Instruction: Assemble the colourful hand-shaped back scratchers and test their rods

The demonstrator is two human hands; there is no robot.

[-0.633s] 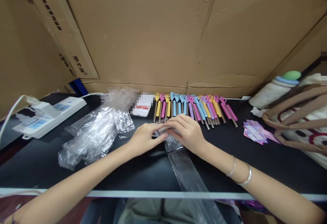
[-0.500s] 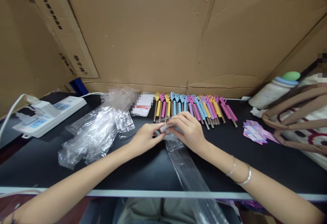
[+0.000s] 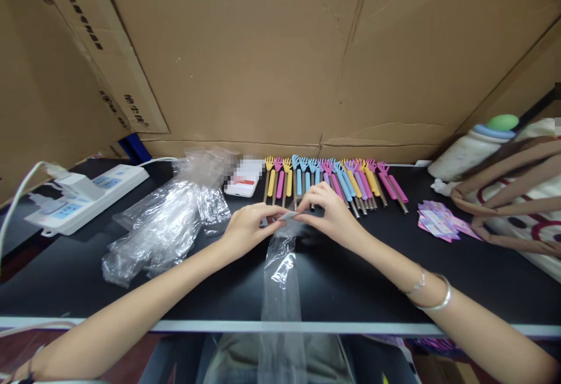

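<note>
A long clear plastic sleeve (image 3: pixel 281 290) hangs down over the table's front edge, its upper end pinched between my two hands. My left hand (image 3: pixel 249 226) is closed on the left corner of that end, thumb against fingers. On the right corner, my right hand (image 3: pixel 326 211) pinches with thumb and forefinger. Just beyond the hands lies a row of back scratchers (image 3: pixel 307 179) with small claw heads and yellow, pink, blue and purple grips on metal rods. My fingers partly hide the lower ends of some rods.
A pile of clear plastic bags (image 3: pixel 164 232) lies left, beside a white phone-like object (image 3: pixel 242 182). Farther left is a power strip (image 3: pixel 87 200) with plugs. Printed cards (image 3: pixel 440 220), a bottle (image 3: pixel 468 150) and a bag (image 3: pixel 504 208) are at right. A cardboard wall (image 3: pixel 245 56) stands behind.
The sleeve's hanging part has swung left and now falls nearly straight down. My fingers have drawn apart, from bunched together to pinching opposite corners of its top end.
</note>
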